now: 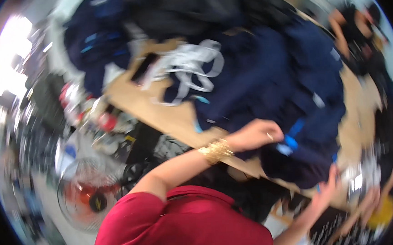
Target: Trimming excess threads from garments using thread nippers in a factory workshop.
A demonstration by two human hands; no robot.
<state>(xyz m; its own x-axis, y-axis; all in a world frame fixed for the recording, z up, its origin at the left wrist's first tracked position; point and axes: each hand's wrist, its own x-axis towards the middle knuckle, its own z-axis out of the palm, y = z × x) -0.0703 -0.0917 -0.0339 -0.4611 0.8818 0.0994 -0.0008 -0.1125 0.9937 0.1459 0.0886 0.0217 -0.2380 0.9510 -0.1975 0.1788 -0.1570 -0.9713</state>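
My left hand [259,134], with gold bracelets [216,151] at the wrist and a ring, is over the near part of a heap of navy garments [257,77]. Its fingers are curled closed; what they hold, if anything, is hidden. A bright blue tag or strip [290,143] lies on the dark cloth just right of it. At the heap's near right corner, my right hand [325,188] has its fingers stretched out beside the cloth. The picture is smeared by motion.
Tangled white straps [192,68] lie on the tan tabletop [146,114] left of the garments. A fan [90,196] stands at the lower left. Other people's hands [370,201] reach in at the lower right; a person in black [359,38] is at the far right.
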